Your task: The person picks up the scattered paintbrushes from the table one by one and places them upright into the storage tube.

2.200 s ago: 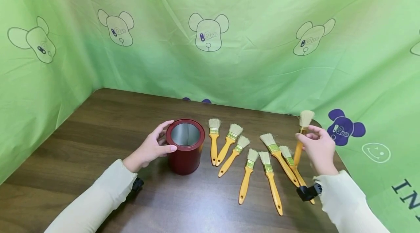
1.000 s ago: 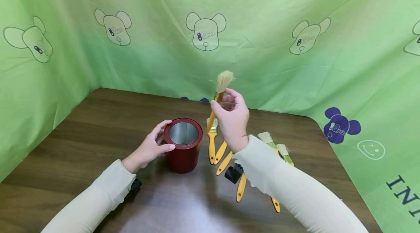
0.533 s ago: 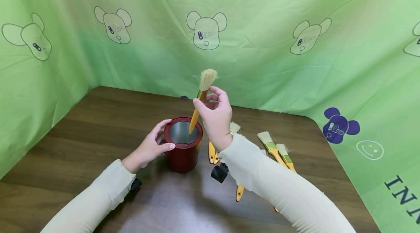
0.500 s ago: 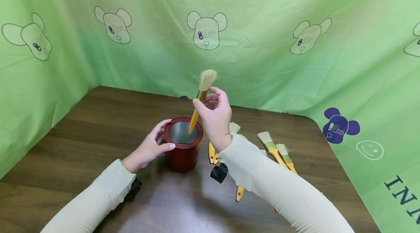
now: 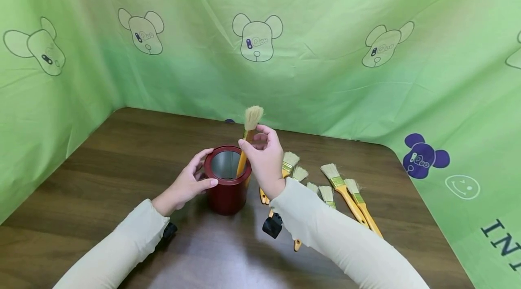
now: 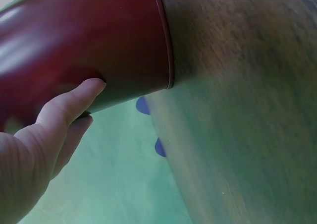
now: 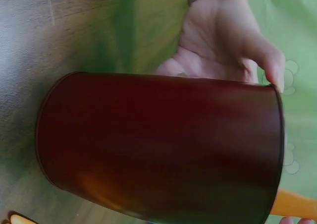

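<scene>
A dark red can (image 5: 228, 201) with a silvery inside stands upright on the table. My left hand (image 5: 189, 180) grips it at the left near the rim; in the left wrist view its fingers lie along the can's side. Above the opening, my right hand (image 5: 266, 158) pinches a paintbrush (image 5: 253, 118) just below its pale bristles, between thumb and fingers. Bristles point up, and the yellow handle reaches down inside the can's right edge. In the right wrist view a stretch of that yellow handle (image 7: 294, 204) shows beyond the rim.
Several more paintbrushes lie right of the can, some partly hidden under my right forearm; one paintbrush (image 5: 343, 191) lies close beside another at the far right. The brown wooden table (image 5: 122, 153) is bordered by a green printed cloth (image 5: 317, 90) at the back and sides.
My right hand has carried the paintbrush leftward from the far right to over the can, then lowered its handle into the opening. My left hand has stayed on the can.
</scene>
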Motion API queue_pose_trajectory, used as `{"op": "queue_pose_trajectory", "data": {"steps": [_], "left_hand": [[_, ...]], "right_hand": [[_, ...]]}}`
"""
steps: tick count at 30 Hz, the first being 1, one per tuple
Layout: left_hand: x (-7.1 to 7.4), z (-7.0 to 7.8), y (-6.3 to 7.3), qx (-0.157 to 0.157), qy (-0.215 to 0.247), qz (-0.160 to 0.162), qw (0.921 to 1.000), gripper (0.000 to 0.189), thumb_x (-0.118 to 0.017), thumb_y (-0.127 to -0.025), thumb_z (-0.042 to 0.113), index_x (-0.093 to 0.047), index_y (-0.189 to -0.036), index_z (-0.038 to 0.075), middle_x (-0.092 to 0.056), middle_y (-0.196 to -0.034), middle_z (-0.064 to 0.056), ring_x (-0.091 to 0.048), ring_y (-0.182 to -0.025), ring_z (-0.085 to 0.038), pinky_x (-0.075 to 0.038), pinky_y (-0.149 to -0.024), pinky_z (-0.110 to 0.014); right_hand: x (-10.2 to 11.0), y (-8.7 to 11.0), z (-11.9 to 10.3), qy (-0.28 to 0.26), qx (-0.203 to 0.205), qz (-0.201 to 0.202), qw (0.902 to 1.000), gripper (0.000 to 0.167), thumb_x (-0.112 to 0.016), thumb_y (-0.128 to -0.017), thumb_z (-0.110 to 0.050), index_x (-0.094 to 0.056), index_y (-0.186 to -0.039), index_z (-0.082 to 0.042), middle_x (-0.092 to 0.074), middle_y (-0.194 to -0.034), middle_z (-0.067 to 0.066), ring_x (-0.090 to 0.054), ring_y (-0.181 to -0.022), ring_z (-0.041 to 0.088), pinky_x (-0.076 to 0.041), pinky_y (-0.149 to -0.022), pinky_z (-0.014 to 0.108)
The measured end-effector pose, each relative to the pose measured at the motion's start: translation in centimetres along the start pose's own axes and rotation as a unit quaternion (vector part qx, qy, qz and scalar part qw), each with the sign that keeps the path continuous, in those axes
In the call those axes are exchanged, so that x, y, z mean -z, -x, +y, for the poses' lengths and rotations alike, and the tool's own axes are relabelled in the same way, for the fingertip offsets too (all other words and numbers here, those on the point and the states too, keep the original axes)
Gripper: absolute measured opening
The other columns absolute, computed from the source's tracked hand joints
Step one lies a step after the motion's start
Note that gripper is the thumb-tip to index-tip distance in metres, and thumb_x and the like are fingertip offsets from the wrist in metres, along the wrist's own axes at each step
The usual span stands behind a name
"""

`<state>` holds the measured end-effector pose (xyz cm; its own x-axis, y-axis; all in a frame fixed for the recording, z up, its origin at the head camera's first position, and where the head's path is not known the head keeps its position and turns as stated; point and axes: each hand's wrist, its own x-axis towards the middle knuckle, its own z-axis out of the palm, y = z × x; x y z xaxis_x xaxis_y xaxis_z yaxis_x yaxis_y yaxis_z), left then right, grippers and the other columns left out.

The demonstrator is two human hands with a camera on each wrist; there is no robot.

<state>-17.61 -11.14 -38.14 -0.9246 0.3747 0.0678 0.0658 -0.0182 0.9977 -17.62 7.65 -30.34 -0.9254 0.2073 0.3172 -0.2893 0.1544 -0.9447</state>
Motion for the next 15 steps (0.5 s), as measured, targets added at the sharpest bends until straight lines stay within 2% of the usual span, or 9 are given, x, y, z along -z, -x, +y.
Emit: {"op": "queue_pose_trajectory", "data": {"steps": [9, 15], "left_hand": [[-0.08, 0.06, 0.11, 0.008, -0.004, 0.005, 0.9999, 0.080, -0.070, -0.085, 0.012, -0.023, -0.149, 0.008, -0.035, -0.137, -0.028, -0.041, -0.125, -0.044, -0.052, -0.073, -0.038], [-0.14, 0.09, 0.10, 0.003, -0.005, 0.008, 1.0000, 0.079, -0.070, -0.084, 0.010, -0.024, -0.148, 0.007, -0.036, -0.134, -0.028, -0.045, -0.121, -0.042, -0.052, -0.071, -0.036]], "right_hand": [[0.05, 0.29, 0.86, 0.012, 0.001, -0.014, 0.9998, 0.045, -0.074, -0.080, -0.006, -0.057, -0.120, 0.000, -0.058, -0.097, 0.014, -0.058, -0.080, 0.020, -0.048, -0.069, 0.025], [0.15, 0.46, 1.06, 0.017, 0.006, -0.016, 0.9997, 0.044, -0.074, -0.079, -0.006, -0.058, -0.120, 0.001, -0.059, -0.097, 0.016, -0.058, -0.078, 0.018, -0.047, -0.069, 0.025]]}}
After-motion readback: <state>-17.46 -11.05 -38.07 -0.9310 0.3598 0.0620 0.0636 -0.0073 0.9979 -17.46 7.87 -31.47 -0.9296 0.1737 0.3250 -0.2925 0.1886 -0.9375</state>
